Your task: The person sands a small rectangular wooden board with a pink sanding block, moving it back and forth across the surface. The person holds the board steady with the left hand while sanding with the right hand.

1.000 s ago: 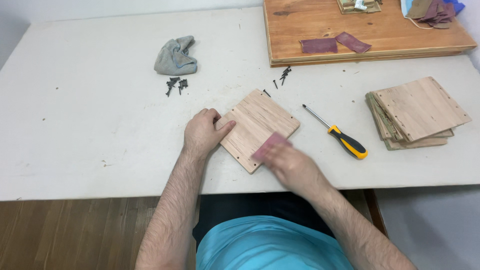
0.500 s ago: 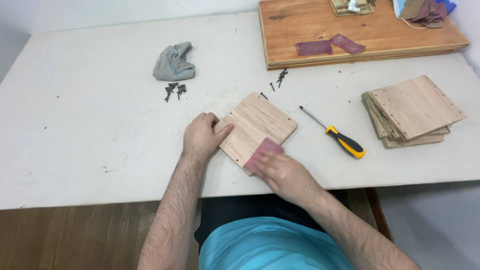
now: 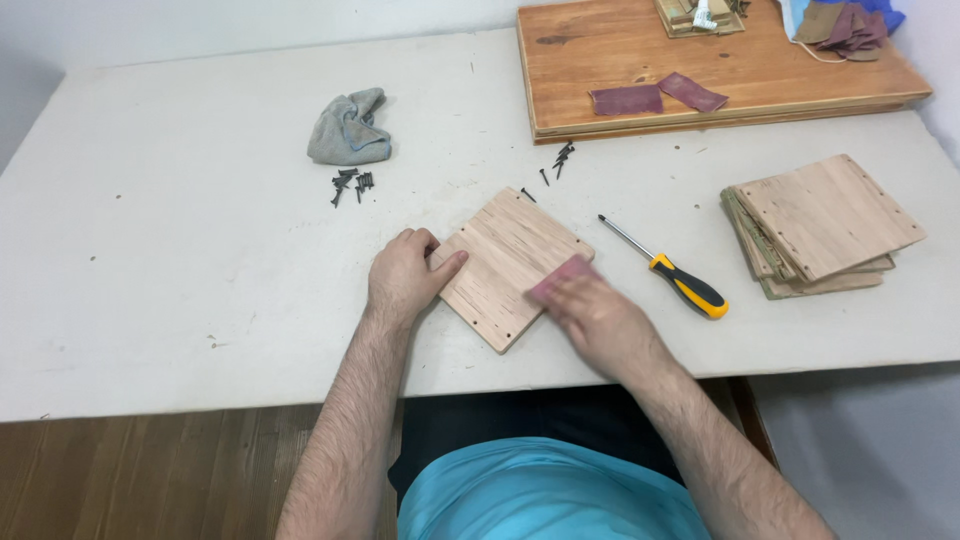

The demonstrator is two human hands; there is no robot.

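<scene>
Since a moment ago, right hand [image 3: 598, 318] has slid its sandpaper [image 3: 560, 277] along the stiff, light wooden panel [image 3: 510, 265]; left hand [image 3: 405, 278] lies flat, pinning its edge.

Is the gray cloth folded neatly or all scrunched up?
Scrunched up. The gray cloth sits in a lumpy heap with wrinkles on the white table, not flat or squared.

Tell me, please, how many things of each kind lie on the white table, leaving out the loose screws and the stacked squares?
Wooden square under the hands: 1
Screwdriver: 1
Grey cloth: 1
Large wooden board: 1
Reddish sandpaper sheets on that board: 2
Total: 6
</scene>
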